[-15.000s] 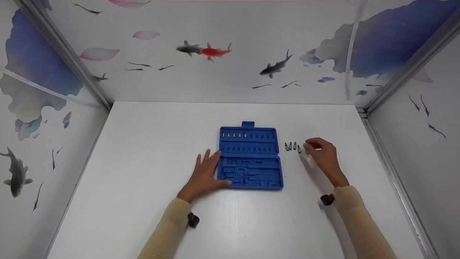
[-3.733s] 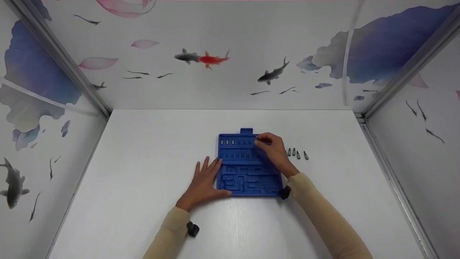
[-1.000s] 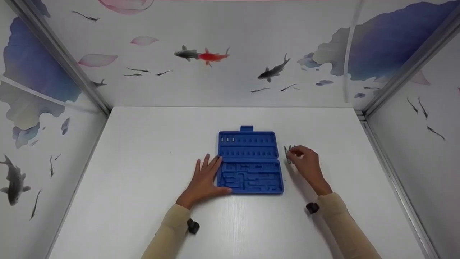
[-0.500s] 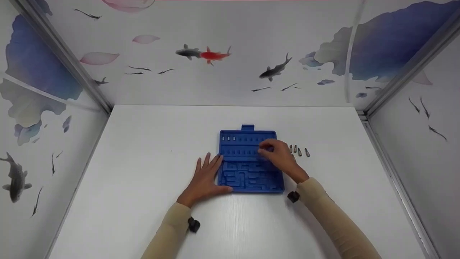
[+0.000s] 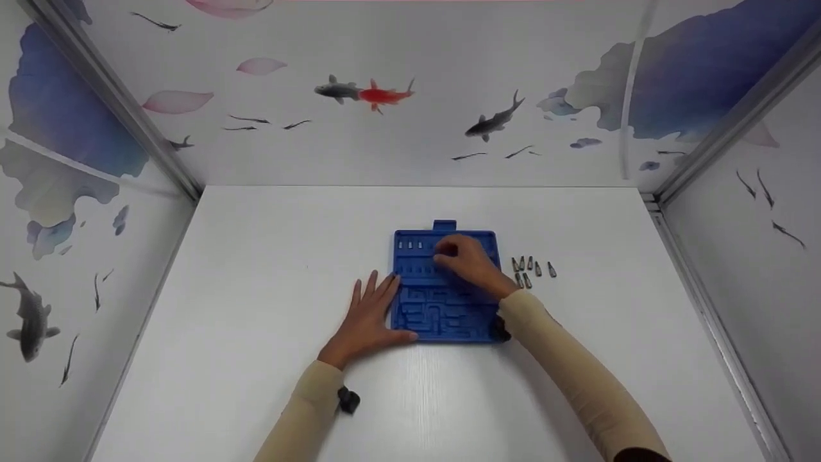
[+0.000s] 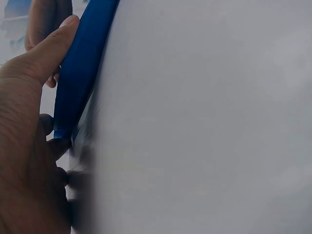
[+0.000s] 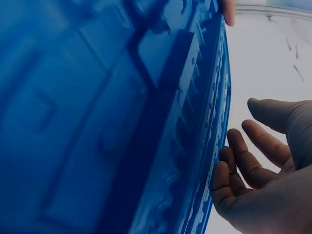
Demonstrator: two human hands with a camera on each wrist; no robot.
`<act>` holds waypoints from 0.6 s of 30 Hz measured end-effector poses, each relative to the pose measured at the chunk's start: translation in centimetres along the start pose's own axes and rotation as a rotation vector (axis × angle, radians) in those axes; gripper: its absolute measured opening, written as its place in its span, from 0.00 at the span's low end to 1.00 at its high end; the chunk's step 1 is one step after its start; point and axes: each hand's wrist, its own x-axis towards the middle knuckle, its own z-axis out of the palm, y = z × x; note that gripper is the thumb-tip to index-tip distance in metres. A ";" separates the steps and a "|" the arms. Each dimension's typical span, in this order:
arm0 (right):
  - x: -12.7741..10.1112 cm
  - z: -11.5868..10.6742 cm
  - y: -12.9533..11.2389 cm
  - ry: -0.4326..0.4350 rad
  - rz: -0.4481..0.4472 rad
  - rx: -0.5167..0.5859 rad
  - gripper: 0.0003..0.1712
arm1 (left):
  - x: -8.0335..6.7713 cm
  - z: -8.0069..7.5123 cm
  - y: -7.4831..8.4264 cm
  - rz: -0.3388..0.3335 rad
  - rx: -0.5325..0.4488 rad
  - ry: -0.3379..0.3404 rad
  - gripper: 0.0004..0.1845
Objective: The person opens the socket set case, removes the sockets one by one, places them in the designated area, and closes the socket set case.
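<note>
A blue plastic tool case lies unfolded on the white table. Three small metal bits show at the left of its top row; the slots farther right are partly behind my right hand. That hand hovers over the upper half with fingers bent, and in the right wrist view thumb and fingers stand apart around nothing visible. My left hand rests with straight fingers against the case's left side, its thumb on the near edge. Several more bits lie on the table to the right of the case.
The case's latch tab points toward the back wall. Printed white panels enclose the table at the back and both sides. A small black camera sits at the left wrist.
Fifteen seconds ago the top row showed five bits; now three show, and more lie on the table. During the last second my right hand moved left from the loose bits to above the case.
</note>
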 end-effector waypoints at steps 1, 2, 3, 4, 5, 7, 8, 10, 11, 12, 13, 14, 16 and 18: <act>0.3 0.2 -0.1 -0.008 0.003 -0.002 0.20 | 0.0 0.0 0.0 0.001 -0.001 0.001 0.71; 0.5 0.3 -0.1 -0.016 0.003 0.000 0.21 | 0.0 0.1 0.0 0.001 -0.004 0.002 0.71; 0.7 0.5 -0.2 -0.023 0.006 0.001 0.21 | -0.1 0.1 0.0 0.000 -0.006 0.002 0.71; 0.9 0.8 -0.2 -0.027 0.011 0.004 0.22 | -0.1 0.1 -0.1 0.000 -0.007 0.002 0.71; 1.2 1.0 -0.3 -0.029 0.015 0.007 0.23 | -0.1 0.1 -0.1 -0.003 -0.006 -0.001 0.71; 1.7 1.4 -0.4 -0.032 0.010 0.005 0.23 | 0.0 0.0 -0.2 0.000 0.004 0.001 0.71; 1.9 1.6 -0.4 -0.034 0.008 0.003 0.23 | 0.0 0.0 -0.2 0.001 0.012 0.002 0.70; 2.4 2.0 -0.5 -0.035 -0.007 -0.005 0.23 | 0.0 0.0 -0.2 0.000 0.029 -0.002 0.70; 2.7 2.1 -0.5 -0.035 -0.014 -0.009 0.23 | 0.0 0.0 -0.2 -0.001 0.037 -0.004 0.70; 2.9 2.2 -0.4 -0.035 -0.023 -0.009 0.22 | 0.0 0.0 -0.2 -0.001 0.043 -0.006 0.70; 3.0 2.3 -0.4 -0.034 -0.024 -0.011 0.23 | 0.1 0.0 -0.2 -0.003 0.043 -0.009 0.71; 3.2 2.4 -0.3 -0.030 -0.026 -0.017 0.23 | 0.1 0.0 -0.2 -0.003 0.042 -0.010 0.71; 3.4 2.4 0.0 -0.025 -0.025 -0.025 0.23 | 0.1 0.0 -0.1 -0.005 0.033 -0.013 0.71; 3.6 2.4 0.2 -0.021 -0.020 -0.036 0.23 | 0.1 0.0 0.0 -0.007 0.026 -0.016 0.71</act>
